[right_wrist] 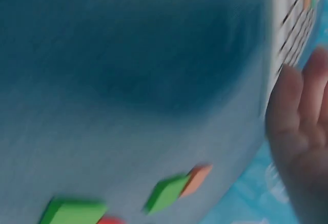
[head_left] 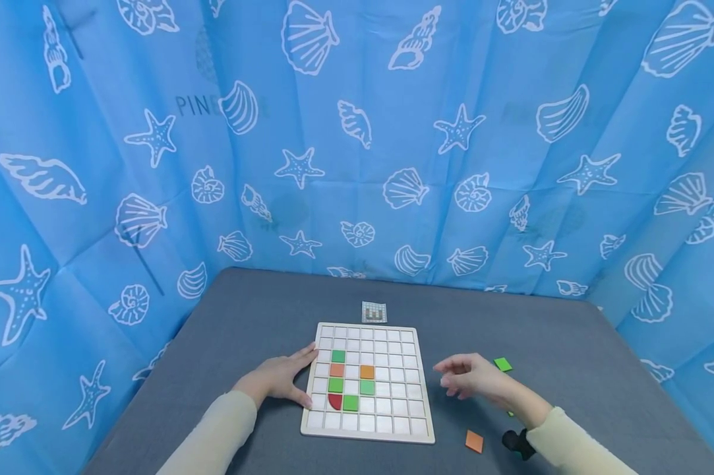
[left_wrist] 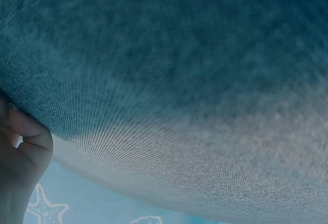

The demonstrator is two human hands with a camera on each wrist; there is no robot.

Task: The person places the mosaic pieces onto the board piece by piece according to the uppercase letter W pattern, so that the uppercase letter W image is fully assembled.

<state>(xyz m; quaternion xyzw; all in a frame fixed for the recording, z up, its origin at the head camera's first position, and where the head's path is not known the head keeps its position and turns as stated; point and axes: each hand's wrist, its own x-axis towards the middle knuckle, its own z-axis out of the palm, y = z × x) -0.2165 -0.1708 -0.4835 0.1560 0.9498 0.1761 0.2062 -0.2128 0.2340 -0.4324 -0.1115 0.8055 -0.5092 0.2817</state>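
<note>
A pale wooden grid board with white squares lies on the grey table. Several coloured tiles sit in its left and middle cells, among them an orange tile and a red quarter-round tile. My left hand rests at the board's left edge, thumb and fingers spread along the rim. To the right of the board, my right hand hovers with loosely bent fingers and no tile showing between them. Beyond its wrist lies a green tile; nearer me is a loose orange tile.
Behind the board lies a small printed card with a grid pattern. A dark object sits by the right sleeve, which partly hides it. More loose tiles, one green, show in the right wrist view. A blue shell-print curtain surrounds the table.
</note>
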